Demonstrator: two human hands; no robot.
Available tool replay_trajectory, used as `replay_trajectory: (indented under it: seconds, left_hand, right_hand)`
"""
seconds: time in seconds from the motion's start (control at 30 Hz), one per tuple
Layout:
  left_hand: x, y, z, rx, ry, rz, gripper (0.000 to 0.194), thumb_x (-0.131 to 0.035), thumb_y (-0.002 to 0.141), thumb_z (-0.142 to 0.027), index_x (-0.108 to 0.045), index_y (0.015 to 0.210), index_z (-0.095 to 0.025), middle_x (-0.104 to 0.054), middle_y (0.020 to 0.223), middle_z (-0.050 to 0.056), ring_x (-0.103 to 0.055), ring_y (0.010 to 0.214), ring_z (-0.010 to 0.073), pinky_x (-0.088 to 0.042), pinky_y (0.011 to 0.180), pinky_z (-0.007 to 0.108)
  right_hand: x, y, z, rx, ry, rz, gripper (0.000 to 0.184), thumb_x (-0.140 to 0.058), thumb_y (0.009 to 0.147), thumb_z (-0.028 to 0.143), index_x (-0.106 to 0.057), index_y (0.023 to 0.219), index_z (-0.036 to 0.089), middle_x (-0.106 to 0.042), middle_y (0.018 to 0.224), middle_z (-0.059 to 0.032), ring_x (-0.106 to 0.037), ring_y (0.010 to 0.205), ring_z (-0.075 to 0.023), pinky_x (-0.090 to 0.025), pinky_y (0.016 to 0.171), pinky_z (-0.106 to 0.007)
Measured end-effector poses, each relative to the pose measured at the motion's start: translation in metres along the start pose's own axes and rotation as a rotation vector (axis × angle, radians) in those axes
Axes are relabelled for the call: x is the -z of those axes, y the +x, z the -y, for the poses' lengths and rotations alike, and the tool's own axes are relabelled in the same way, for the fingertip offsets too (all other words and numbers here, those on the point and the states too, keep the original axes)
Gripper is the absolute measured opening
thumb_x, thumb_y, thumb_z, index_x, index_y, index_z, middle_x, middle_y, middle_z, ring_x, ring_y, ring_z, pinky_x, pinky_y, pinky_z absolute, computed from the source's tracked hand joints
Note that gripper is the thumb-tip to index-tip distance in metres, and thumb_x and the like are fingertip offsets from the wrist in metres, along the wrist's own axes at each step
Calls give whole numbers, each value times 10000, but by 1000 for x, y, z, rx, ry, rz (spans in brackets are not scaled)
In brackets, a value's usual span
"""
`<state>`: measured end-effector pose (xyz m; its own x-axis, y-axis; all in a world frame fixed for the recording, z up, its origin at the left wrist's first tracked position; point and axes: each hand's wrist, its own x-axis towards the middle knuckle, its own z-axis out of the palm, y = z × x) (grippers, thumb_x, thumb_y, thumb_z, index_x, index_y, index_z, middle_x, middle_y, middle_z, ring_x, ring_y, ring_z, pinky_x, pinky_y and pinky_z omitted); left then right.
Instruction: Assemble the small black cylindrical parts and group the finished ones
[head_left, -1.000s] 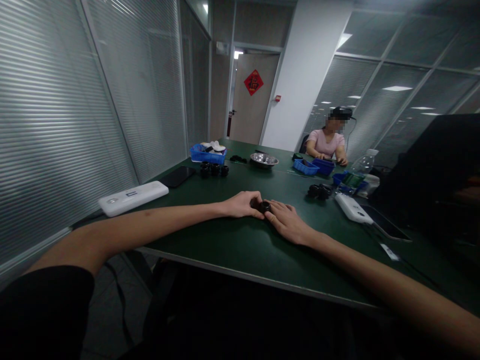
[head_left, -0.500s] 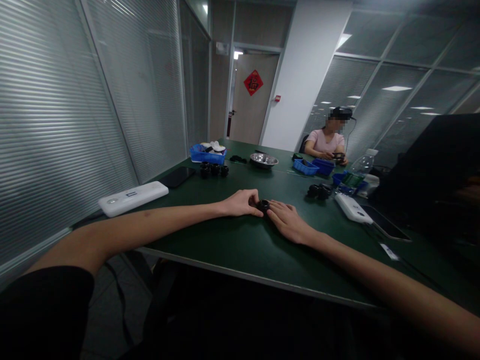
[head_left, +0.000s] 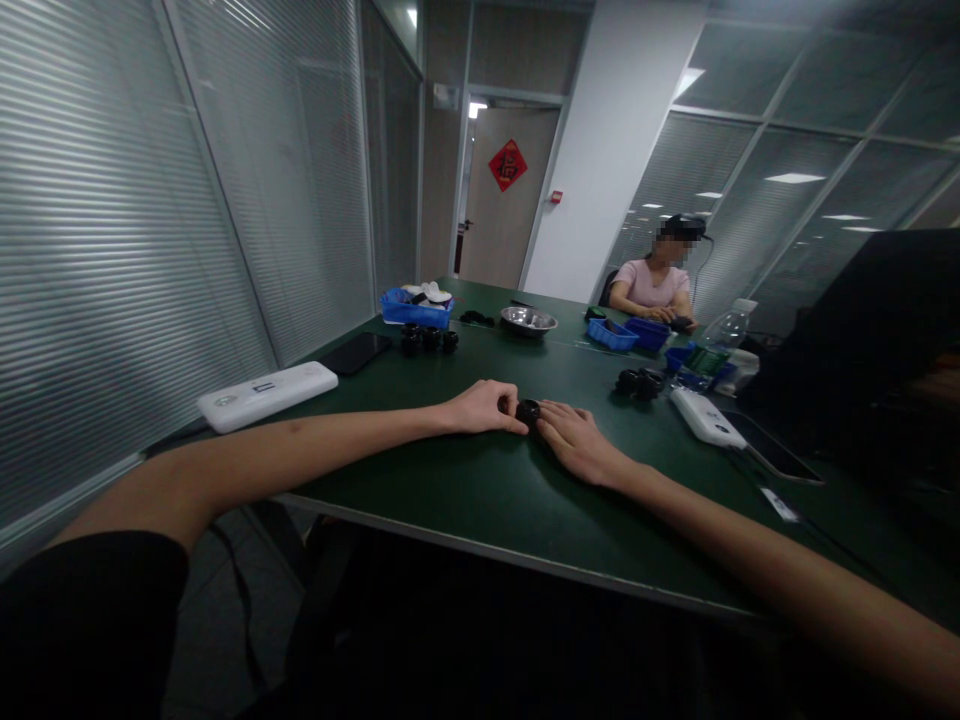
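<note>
A small black ring-shaped part (head_left: 529, 411) with an opening on top sits on the green table (head_left: 420, 500) between my two hands. My left hand (head_left: 486, 407) is curled in a pinch, with thumb and forefinger against the part's left side. Something dark shows in the gap between that thumb and forefinger; I cannot make out whether it belongs to the same part. My right hand (head_left: 574, 440) lies flat on the table, fingers stretched out and together, beside the part's right side. Whether its fingertips press on the part is hard to see.
Black round parts stand in groups at back left (head_left: 429, 340) and right (head_left: 639, 383). Farther back are a blue basket (head_left: 416, 308), a metal bowl (head_left: 529, 322) and blue bins (head_left: 611, 335). A bottle (head_left: 716, 345) and white device (head_left: 705, 416) stand right. A co-worker (head_left: 652, 285) sits behind.
My hands have hardly moved; slightly more of the black part shows between them. Across the table, the co-worker's hands and the dark thing in them have shifted a little lower.
</note>
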<state>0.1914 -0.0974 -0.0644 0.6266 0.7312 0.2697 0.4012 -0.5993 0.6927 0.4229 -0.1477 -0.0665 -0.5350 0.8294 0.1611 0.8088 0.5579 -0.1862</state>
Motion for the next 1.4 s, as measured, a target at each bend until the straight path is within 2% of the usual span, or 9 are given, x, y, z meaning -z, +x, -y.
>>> replay_trajectory:
  seconds: [0.1,0.2,0.3,0.43,0.53,0.67,0.9,1.1,1.4]
  left_hand:
    - [-1,0,0,17,-61,-17,414,-861,688,-437,-561,775,-165,-618,777,-10,-576,722,143,-405,651,259]
    - [-2,-2,-1,2,-183,-14,463,-881,674,-373,-555,931,-169,-647,834,-2,-611,763,151,-452,695,275]
    - [-1,-3,-1,-53,-253,53,558,-843,734,-317,-561,1191,-167,-682,934,36,-644,856,171,-495,791,322]
    - [1,-5,-1,-151,-180,151,710,-773,820,-330,-493,1461,-208,-671,1114,87,-638,977,204,-502,884,379]
    - [2,-5,-2,-221,-161,201,776,-761,839,-361,-432,1533,-250,-621,1324,117,-617,1134,251,-486,967,422]
    - [3,-5,-4,-279,-163,240,734,-738,864,-351,-442,1532,-283,-579,1436,108,-580,1261,269,-440,1062,446]
    - [5,-4,-4,-315,-157,250,598,-709,893,-317,-537,1463,-261,-622,1360,100,-582,1250,254,-426,1076,425]
    - [4,-2,-4,-299,-167,234,429,-732,872,-299,-667,1279,-178,-663,1282,105,-617,1178,238,-452,1022,385]
    - [3,-1,-5,-153,-30,164,427,-783,810,-418,-700,1116,-133,-703,1026,62,-641,922,209,-457,803,307]
  right_hand:
    - [0,1,0,-17,5,0,531,-245,1040,321,-436,1526,223,-487,1563,-121,-424,1444,-302,-294,1154,-576]
    - [1,2,1,-37,31,-9,568,-298,1014,316,-356,1567,197,-480,1563,-141,-436,1430,-321,-294,1150,-574]
    - [2,1,4,-36,50,-33,596,-365,1027,458,-345,1567,207,-498,1548,-149,-448,1418,-338,-293,1148,-578]
    - [4,1,9,-50,60,-52,636,-387,1005,648,-486,1456,210,-618,1414,-156,-557,1300,-348,-345,1106,-577]
    - [3,1,9,-55,54,-67,681,-403,986,690,-483,1462,209,-543,1506,-168,-532,1343,-365,-339,1117,-593]
    - [2,1,6,-58,39,-58,776,-404,974,712,-384,1553,196,-329,1648,-191,-410,1465,-370,-282,1168,-612]
    - [0,1,5,-54,20,-45,779,-388,968,731,-420,1554,218,-266,1669,-194,-402,1474,-376,-276,1178,-613]
    - [0,1,5,-66,111,-67,977,-429,947,739,-87,1655,159,-470,1570,-182,-423,1458,-367,-269,1186,-605]
    - [2,-1,8,-57,102,-67,831,-388,992,673,-161,1644,211,-509,1542,-164,-441,1445,-351,-269,1180,-602]
